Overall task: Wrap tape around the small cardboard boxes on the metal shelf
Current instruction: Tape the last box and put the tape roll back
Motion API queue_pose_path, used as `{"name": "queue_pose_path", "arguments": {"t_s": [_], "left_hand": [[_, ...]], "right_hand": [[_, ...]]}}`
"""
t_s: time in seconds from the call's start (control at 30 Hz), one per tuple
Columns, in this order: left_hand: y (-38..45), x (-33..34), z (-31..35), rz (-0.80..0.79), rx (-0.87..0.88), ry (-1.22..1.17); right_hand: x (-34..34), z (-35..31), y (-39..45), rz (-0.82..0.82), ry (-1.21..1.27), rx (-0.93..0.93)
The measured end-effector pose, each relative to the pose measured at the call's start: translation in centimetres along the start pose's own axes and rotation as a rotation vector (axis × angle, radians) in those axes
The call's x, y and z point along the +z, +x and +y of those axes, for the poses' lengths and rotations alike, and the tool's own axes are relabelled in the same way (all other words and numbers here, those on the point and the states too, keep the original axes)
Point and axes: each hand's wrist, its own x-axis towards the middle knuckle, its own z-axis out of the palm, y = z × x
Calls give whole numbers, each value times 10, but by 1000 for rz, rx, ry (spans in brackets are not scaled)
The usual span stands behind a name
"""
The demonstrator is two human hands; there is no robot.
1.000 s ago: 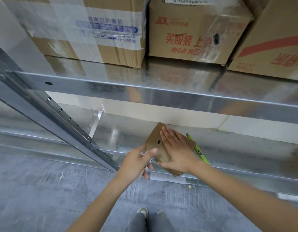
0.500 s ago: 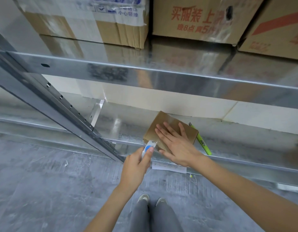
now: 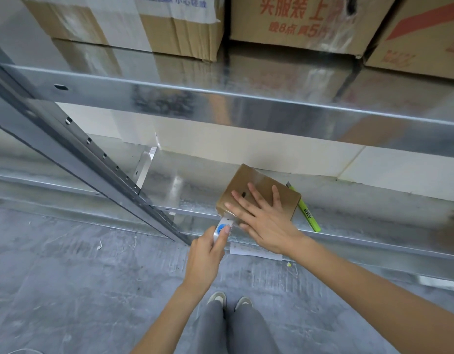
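One small cardboard box sits on the lower metal shelf, close to the front edge. It is brown and looks shiny on top. There is a little dark hole in its top.

The right hand lies flat on top of the box. Its fingers are straight and spread apart, and they press down on the cardboard.

The left hand is just below the front corner of the box. Its fingers are curled around one roll of tape. The roll is white with a blue round mark on it. The thumb lies on the roll. A bit of clear tape seems to run from the roll up to the near corner of the box, but it is hard to see.

One green utility knife lies on the shelf just to the right of the box. Part of it is hidden behind the box.

Three big cardboard boxes stand in a row on the upper shelf. Two of them have red print, and one has white tape and blue print.

One slanted metal post with little holes runs down the left side.

One piece of white paper hangs under the front edge of the lower shelf.

Down below are two gray trouser legs and two shoes on the gray floor.
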Motion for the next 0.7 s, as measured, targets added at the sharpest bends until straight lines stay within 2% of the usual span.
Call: {"name": "queue_pose_path", "arguments": {"t_s": [0.1, 0.3, 0.4, 0.47, 0.53, 0.6, 0.7], "left_hand": [[5, 1, -7, -37, -14, -137], [7, -1, -22, -93, 7, -59], [6, 4, -22, -76, 8, -81], [6, 5, -22, -63, -17, -132], [5, 5, -23, -62, -32, -169], [2, 3, -24, -82, -29, -181], [-8, 0, -22, -80, -16, -139]], "right_hand": [[1, -3, 1, 17, -23, 0], [-1, -12, -3, 46, -109, -33], [-3, -7, 0, 40, -61, -37], [-7, 0, 4, 19, 109, 62], [-13, 12, 5, 0, 249, 242], [-20, 26, 4, -76, 277, 362], [-28, 35, 5, -119, 263, 396]]}}
